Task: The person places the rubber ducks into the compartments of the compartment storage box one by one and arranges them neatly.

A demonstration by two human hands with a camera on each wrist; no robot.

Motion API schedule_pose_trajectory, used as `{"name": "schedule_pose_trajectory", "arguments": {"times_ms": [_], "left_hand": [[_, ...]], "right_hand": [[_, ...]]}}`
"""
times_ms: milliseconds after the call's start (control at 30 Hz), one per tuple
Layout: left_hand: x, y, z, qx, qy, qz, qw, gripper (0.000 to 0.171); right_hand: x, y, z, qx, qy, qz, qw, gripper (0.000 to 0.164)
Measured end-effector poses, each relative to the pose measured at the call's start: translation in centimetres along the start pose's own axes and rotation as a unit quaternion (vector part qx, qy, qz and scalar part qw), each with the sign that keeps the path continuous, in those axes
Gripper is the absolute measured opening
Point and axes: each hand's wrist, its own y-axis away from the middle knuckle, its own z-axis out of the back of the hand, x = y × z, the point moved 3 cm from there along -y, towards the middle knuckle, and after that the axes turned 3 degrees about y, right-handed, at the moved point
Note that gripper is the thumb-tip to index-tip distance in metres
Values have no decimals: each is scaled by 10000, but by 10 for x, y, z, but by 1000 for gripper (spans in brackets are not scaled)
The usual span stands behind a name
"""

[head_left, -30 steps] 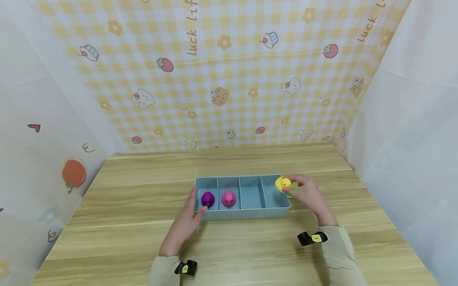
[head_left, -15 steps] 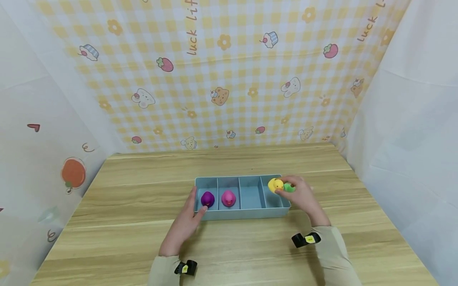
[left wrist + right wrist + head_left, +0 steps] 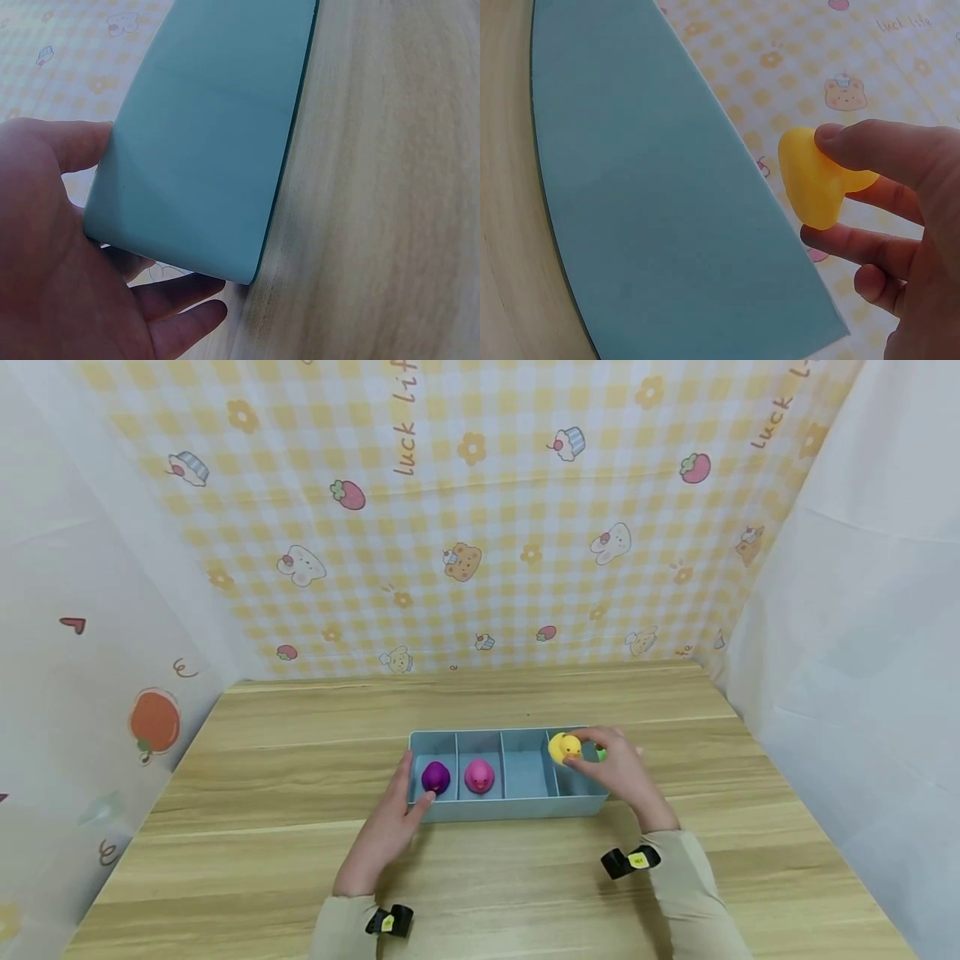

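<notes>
A blue-grey box [image 3: 527,776] with several compartments lies across the table. My left hand [image 3: 387,828] grips its left end, thumb over the front rim and fingers along the end wall; the left wrist view shows the thumb at the rim of the box wall [image 3: 199,150]. My right hand [image 3: 625,772] pinches a yellow rubber duck [image 3: 564,748] between thumb and fingers, above the rightmost compartment near its divider. In the right wrist view the duck [image 3: 810,180] is held higher than the box rim. A purple duck [image 3: 435,777] sits in the leftmost compartment, a pink duck [image 3: 479,776] beside it.
A small green object [image 3: 601,752] shows partly behind my right hand, at the box's right end. The wooden table [image 3: 517,877] ends at a checked cloth backdrop [image 3: 465,510], with white cloth [image 3: 862,635] on both sides.
My right hand has carried the yellow duck left, from the box's right end to near the last divider. My left hand and the box stay in place.
</notes>
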Motion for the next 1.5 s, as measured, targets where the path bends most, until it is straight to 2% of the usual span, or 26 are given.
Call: {"name": "schedule_pose_trajectory", "arguments": {"times_ms": [267, 533, 700, 1100, 1500], "left_hand": [[0, 0, 2, 22, -10, 34, 10000, 75], [1, -1, 0, -19, -20, -47, 10000, 74], [1, -1, 1, 11, 13, 20, 10000, 74], [2, -1, 1, 25, 26, 52, 10000, 76], [4, -1, 0, 34, 45, 42, 10000, 76]], "right_hand": [[8, -2, -10, 70, -113, 362, 9993, 35], [16, -1, -19, 148, -203, 571, 9981, 33], [17, -2, -23, 212, -143, 608, 9978, 33], [29, -6, -31, 358, 297, 728, 9963, 30], [35, -10, -41, 484, 1193, 968, 9869, 34]]}}
